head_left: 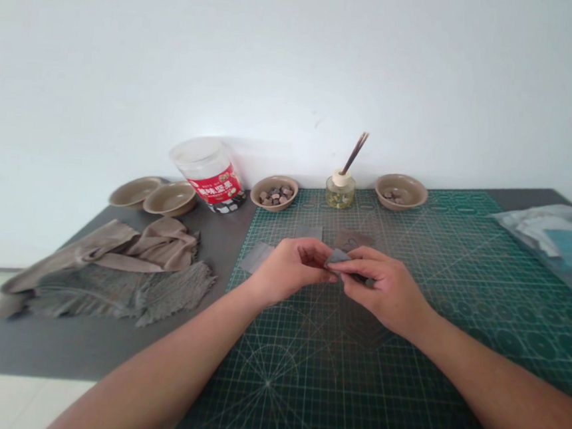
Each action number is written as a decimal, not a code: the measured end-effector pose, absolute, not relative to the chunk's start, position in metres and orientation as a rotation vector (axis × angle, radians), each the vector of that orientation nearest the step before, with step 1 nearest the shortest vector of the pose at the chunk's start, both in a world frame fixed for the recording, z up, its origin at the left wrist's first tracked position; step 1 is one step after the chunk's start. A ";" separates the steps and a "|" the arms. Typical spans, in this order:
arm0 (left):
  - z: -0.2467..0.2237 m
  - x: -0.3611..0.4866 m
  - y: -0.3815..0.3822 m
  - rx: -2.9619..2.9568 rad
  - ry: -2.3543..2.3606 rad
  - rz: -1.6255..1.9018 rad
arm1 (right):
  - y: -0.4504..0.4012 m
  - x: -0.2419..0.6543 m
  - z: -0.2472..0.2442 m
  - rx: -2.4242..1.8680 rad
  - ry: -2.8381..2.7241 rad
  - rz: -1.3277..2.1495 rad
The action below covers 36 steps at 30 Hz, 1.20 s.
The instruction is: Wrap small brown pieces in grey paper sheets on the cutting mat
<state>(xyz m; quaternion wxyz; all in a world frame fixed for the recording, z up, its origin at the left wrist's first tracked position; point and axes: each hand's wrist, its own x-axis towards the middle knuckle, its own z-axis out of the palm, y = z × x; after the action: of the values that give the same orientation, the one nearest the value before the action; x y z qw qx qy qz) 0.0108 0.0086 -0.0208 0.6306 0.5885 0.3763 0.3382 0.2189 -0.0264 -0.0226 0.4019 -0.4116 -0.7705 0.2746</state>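
I locate the grey piece (338, 256) between both hands, over the cutting mat (350, 394) and nearer its left edge than its right. On the right hand (384, 288), thumb and index finger are clamped on this piece; a slim dark item (360, 278) lies within the same grasp, its type unclear. On the left hand (288, 268), the fingertips meet the piece's near side; I cannot tell whether they pinch it.

Status, in my judgement: handling is in progress. The piece is picked up and is not set down. Its degree of completion I cannot read.

Beyond the hands, a brown sheet (354, 239) and a pale square sheet (309, 232) lie flat toward the far edge; a second pale sheet (255, 258) lies by the left edge.

I note small pieces (276, 195) filling the bowl at the far left corner, and fewer in the bowl at the far edge, right of the reed diffuser (340, 192). Whether either group is finished, I cannot establish.
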 end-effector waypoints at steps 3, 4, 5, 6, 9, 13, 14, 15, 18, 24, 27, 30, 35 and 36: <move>-0.021 0.011 0.008 1.347 0.858 0.789 | -0.027 0.220 -0.023 -1.057 -1.921 0.690; -0.022 0.012 0.007 1.338 0.854 0.798 | -0.027 0.220 -0.023 -1.056 -1.916 0.679; -0.022 0.012 0.007 1.326 0.846 0.813 | -0.027 0.219 -0.023 -1.047 -1.923 0.681; -0.022 0.012 0.007 1.315 0.832 0.829 | -0.027 0.219 -0.023 -1.033 -1.936 0.698; -0.023 0.012 0.007 1.311 0.784 0.861 | -0.029 0.217 -0.022 -1.024 -1.940 0.752; -0.024 0.011 0.009 1.394 0.769 0.834 | -0.030 0.216 -0.019 -1.043 -1.874 0.754; -0.024 0.011 0.010 1.412 0.778 0.830 | -0.030 0.216 -0.018 -1.033 -1.865 0.759; -0.024 0.011 0.010 1.424 0.792 0.836 | -0.030 0.216 -0.017 -1.027 -1.852 0.756; -0.025 0.011 0.011 1.424 0.836 0.875 | -0.029 0.218 -0.018 -1.082 -1.784 0.704; -0.025 0.009 0.010 1.517 0.884 0.944 | -0.022 0.223 -0.027 -1.136 -1.687 0.654; -0.023 0.009 0.009 1.581 0.914 0.984 | -0.022 0.223 -0.025 -1.099 -1.749 0.421; -0.021 0.011 0.006 1.557 0.916 0.992 | -0.025 0.221 -0.020 -1.030 -1.837 0.272; -0.022 0.014 0.003 1.535 0.997 1.045 | -0.027 0.218 -0.021 -0.975 -1.966 0.208; -0.022 0.014 0.003 1.535 1.026 1.056 | -0.027 0.217 -0.022 -0.978 -1.999 0.184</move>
<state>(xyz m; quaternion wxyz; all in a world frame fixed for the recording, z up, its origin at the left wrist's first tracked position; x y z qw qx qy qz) 0.0143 0.0032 -0.0225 0.4860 0.6308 0.4215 0.4338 0.2174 -0.0270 -0.0218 0.4386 -0.3936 -0.8045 0.0742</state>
